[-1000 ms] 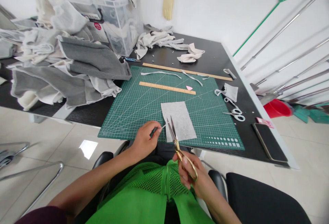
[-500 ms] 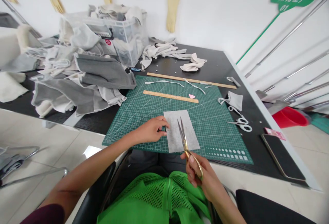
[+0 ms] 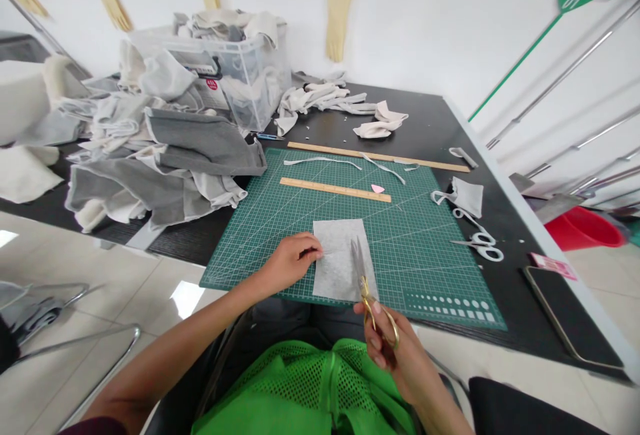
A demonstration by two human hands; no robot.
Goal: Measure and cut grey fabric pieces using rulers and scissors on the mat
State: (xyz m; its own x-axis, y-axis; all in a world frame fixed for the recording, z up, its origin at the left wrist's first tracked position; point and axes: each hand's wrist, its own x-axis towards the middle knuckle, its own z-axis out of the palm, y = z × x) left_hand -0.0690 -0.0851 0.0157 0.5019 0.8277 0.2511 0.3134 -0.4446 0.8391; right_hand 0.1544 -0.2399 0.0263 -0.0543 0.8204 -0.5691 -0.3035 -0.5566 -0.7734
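A grey rectangular piece of cloth (image 3: 333,275) lies flat on the green cutting mat (image 3: 280,222). My left hand (image 3: 297,258) is at its left edge, thumb and fingertips pinched together; a thin pale line runs from them across the cloth, and whether it is a thread or a crease I cannot tell. In my right hand (image 3: 383,338) is a pair of gold-handled scissors (image 3: 361,272). Their blades point away from me over the right part of the cloth, a little apart, with no cloth visible between them.
Two wooden rulers (image 3: 335,190), cloth strips (image 3: 323,159) and a pink chalk piece (image 3: 377,188) lie on the mat. White-handled scissors (image 3: 484,246) and a phone (image 3: 573,315) are on the right. Cloth pieces (image 3: 200,145) and a clear bin (image 3: 250,82) fill the left.
The cloth has turned from slanted to nearly straight and shifted slightly left. My left fingers have drawn together. The scissors have come a little toward me, and the view has shifted slightly.
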